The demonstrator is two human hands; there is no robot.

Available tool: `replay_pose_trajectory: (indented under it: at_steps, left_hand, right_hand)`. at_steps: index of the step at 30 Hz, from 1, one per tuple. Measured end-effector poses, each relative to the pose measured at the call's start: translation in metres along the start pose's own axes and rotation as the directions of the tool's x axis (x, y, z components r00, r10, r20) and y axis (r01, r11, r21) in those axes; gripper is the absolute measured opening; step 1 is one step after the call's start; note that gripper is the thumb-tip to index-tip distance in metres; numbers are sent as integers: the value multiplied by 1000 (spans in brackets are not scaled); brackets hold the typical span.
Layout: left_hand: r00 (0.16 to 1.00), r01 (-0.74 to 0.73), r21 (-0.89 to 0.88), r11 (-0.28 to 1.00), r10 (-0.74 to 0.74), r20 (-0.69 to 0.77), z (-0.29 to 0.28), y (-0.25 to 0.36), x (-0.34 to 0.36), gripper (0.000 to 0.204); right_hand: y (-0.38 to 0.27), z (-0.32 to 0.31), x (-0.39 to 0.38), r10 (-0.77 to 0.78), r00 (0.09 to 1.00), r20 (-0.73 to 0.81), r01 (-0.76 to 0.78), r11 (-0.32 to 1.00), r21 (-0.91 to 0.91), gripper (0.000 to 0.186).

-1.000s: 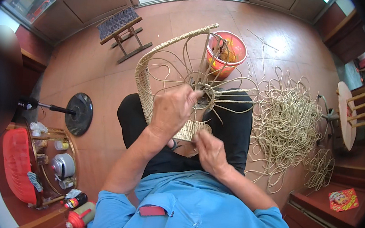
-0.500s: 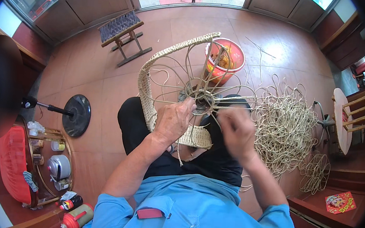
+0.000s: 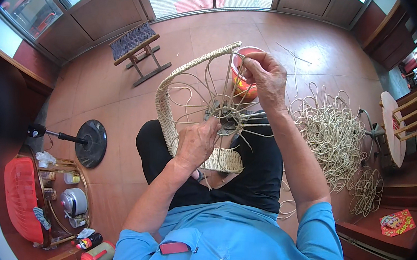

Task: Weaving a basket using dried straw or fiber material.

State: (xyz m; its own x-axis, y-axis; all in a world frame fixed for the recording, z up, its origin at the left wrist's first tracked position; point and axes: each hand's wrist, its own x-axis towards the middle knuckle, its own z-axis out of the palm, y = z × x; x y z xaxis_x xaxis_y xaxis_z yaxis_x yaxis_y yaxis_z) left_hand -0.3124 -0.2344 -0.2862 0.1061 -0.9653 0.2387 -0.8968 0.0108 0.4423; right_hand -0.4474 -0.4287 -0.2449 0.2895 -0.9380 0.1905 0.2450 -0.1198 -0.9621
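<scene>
Over my lap stands a half-woven frame: a curved band [image 3: 163, 107] wrapped in straw-coloured cord, with thin looped spokes running to a small central ring [image 3: 230, 116]. My left hand [image 3: 198, 141] is closed at the near left side of this ring, its fingertips pressed on the spokes there. Raised at the band's far end, my right hand [image 3: 267, 80] pinches a thin strand of cord [image 3: 238, 55] between thumb and fingers. How the strand passes behind the fingers is hidden.
A big tangle of cord [image 3: 327, 137] lies on the floor at right, beside a smaller coil [image 3: 366, 191]. Beyond the frame stands a red bucket [image 3: 245, 88]. A folding stool [image 3: 133, 43] is at far left, a fan base [image 3: 91, 143] nearer, and a low rack with a kettle [image 3: 74, 201].
My right hand has swung up and away from beside the ring to the band's far end, now pinching a strand. The left hand stays at the ring. The view has shifted slightly.
</scene>
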Motion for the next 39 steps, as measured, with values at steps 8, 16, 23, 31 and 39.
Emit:
replay_pose_trajectory:
  at_steps: [8,16,23,31,39]
  left_hand:
    - [1000,-2,-36,999,3,14,3,-5,0,16]
    - [1000,-11,-28,1000,12,23,-1,-4,0,17]
    - [1000,-19,-30,999,19,6,2,-6,-1,16]
    - [999,-40,-43,998,40,-9,5,-9,-2,16]
    - [1000,-20,-74,997,20,-6,4,-8,-3,16]
  right_hand:
    - [13,5,-1,-167,983,-70,157,978,-138,14]
    - [8,8,-1,-131,988,-77,119,982,-145,14]
    - [2,1,4,-72,997,33,75,991,-107,16]
    - [-9,11,12,-177,982,67,189,894,-407,20]
    - [-8,14,12,-199,975,95,221,884,-412,18]
